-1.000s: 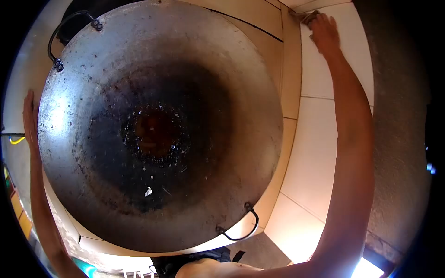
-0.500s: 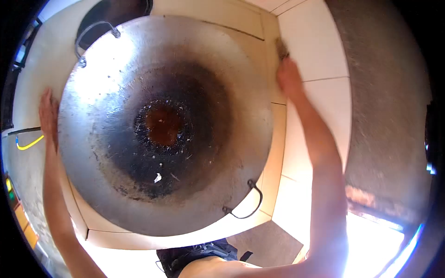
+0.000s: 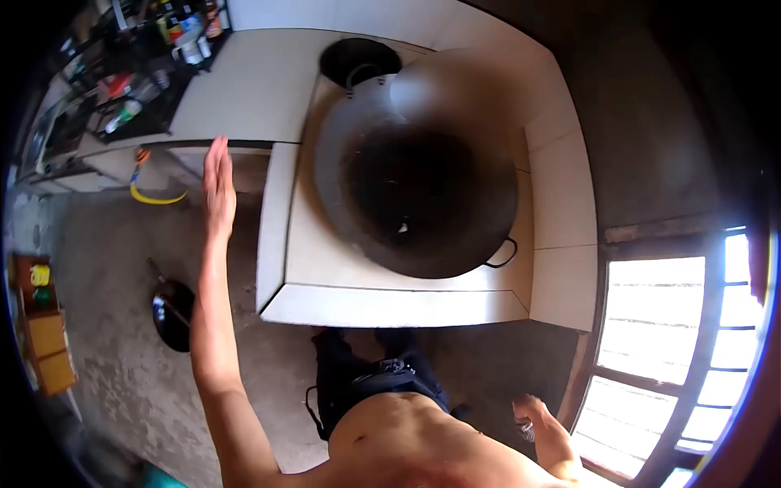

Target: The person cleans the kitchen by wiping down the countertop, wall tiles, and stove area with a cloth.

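Before you stands a pale tiled counter (image 3: pixel 390 307), bearing a large wok (image 3: pixel 419 183); a dark round item (image 3: pixel 360 62), pan or opening not determinable, is noted just beside it. On your left, the worn grey floor (image 3: pixel 114 268) carries a dark pan (image 3: pixel 171 315), well apart from the counter.

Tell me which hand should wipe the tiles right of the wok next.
Probably the right hand: it's nearer the tiles and holds a scrubber-like pad. The left hand is open, left of the wok.
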A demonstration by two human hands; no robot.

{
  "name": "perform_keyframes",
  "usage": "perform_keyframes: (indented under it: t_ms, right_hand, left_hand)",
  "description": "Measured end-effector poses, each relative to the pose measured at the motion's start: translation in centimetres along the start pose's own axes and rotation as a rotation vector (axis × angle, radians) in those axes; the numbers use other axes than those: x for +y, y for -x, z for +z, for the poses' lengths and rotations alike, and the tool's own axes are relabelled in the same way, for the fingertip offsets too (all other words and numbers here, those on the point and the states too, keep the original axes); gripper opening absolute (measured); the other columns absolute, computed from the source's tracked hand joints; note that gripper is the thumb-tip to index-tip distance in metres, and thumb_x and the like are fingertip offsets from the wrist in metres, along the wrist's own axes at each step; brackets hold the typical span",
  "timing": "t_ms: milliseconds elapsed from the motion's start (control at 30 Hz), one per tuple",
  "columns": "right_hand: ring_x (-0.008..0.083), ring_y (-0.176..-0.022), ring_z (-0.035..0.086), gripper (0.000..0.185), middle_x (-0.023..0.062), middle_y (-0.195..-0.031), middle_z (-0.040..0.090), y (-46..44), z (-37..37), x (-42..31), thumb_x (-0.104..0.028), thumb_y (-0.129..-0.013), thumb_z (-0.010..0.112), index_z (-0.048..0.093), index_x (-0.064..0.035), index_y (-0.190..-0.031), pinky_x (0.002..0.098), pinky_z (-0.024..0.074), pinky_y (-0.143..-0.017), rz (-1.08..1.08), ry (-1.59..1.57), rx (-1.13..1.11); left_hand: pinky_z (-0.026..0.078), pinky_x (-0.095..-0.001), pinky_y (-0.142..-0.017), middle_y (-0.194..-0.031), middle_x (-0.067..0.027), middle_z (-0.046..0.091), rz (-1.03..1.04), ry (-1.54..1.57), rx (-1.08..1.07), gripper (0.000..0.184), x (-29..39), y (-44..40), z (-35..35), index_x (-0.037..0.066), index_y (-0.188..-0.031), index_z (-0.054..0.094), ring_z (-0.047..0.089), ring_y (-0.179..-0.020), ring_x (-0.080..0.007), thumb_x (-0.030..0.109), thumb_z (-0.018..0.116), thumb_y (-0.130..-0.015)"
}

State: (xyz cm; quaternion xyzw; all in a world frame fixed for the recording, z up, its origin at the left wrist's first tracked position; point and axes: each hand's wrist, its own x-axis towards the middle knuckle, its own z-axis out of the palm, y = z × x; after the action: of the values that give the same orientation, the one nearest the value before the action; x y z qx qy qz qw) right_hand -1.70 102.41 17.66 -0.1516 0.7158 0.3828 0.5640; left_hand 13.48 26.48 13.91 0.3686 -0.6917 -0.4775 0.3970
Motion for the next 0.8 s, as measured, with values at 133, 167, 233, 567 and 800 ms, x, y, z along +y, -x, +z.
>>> perform_keyframes:
  t_ms: [133,167,233,567,800]
  right_hand:
    - [0.0276,-0.082,0.065,0.019,0.0154,-0.091,0.066,0.1,-3.7,-0.9,-0.017,-0.073,0.057,0.069,-0.0088,-0.086,0.0373,0.0527,-0.064,-0.270,-0.092,0.310]
    - [0.0270,-0.080,0.065,0.022,0.0152,-0.089,0.066,0.1,-5.7,-1.0,-0.018,-0.074,0.056,0.068,-0.0088,-0.090,0.0373,0.0528,-0.064,-0.452,-0.085,0.466]
    - [0.0184,-0.069,0.064,0.026,0.0094,-0.081,0.067,6.2,-12.8,-4.2,-0.008,-0.080,0.052,0.067,-0.0095,-0.102,0.0310,0.0519,-0.064,-0.618,-0.435,0.596]
    - [0.0223,-0.097,0.061,0.041,0.0155,-0.111,0.060,11.8,-26.5,-19.8,0.006,-0.083,0.045,0.047,0.0043,-0.124,0.0325,0.0500,-0.087,-1.674,-1.729,0.020]
    - [0.0310,-0.094,0.062,0.034,0.0189,-0.112,0.057,15.5,-30.0,-29.5,-0.019,-0.093,0.044,0.047,0.0023,-0.119,0.0439,0.0517,-0.086,-1.886,-1.864,-0.512]
  left_hand:
    - [0.033,-0.0332,-0.101,-0.129,-0.0119,0.047,-0.114,0.039,0.210,0.046,0.5,12.2,-8.7,0.003,-0.133,0.037,0.046,-0.118,-0.0231,0.033,0.039,-0.097]
    - [0.035,-0.0333,-0.099,-0.128,-0.0120,0.048,-0.190,-0.013,0.274,0.046,-0.6,15.7,-10.5,0.003,-0.132,0.038,0.049,-0.115,-0.0233,0.033,0.041,-0.097]
    - [0.038,-0.0315,-0.097,-0.126,-0.0110,0.049,-0.343,-0.063,0.362,0.040,-4.4,23.7,-14.0,0.003,-0.130,0.040,0.051,-0.112,-0.0210,0.025,0.045,-0.096]
    - [0.046,-0.0286,-0.082,-0.085,-0.0095,0.064,-0.701,-0.359,0.413,0.021,-9.1,50.1,-21.2,-0.003,-0.104,0.056,0.061,-0.084,-0.0179,0.012,0.049,-0.091]
    - [0.044,-0.0303,-0.088,-0.112,-0.0138,0.057,-0.596,0.087,0.540,0.033,-10.7,41.1,-24.8,0.002,-0.122,0.048,0.056,-0.097,-0.0177,0.004,0.048,-0.089]
